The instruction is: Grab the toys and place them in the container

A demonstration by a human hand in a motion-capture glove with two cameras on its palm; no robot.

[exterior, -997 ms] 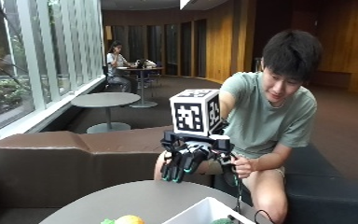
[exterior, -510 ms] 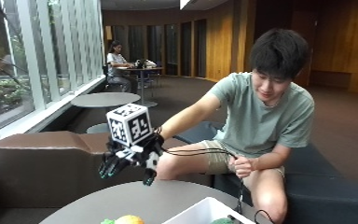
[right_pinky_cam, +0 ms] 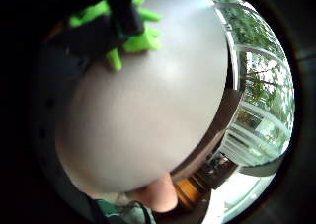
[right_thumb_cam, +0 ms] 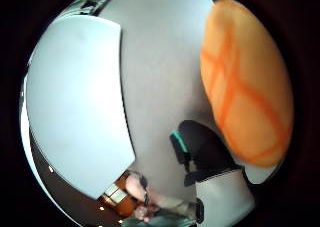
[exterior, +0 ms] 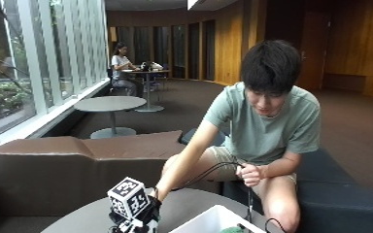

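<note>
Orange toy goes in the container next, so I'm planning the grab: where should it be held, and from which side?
Around its broad middle, from above. The orange toy looks rounded, with no handle or edge, and sits on the table, so wrapping over its top seems safest.

A round grey table [exterior: 89, 218] is standing in front of the seated person. On it, 1 white container [exterior: 202, 222] is sitting near the edge. 1 orange toy [right_thumb_cam: 245, 87] with darker crossing lines and 1 bright green toy [right_pinky_cam: 133, 34] are also lying directly on the grey top, apart from the container.
</note>
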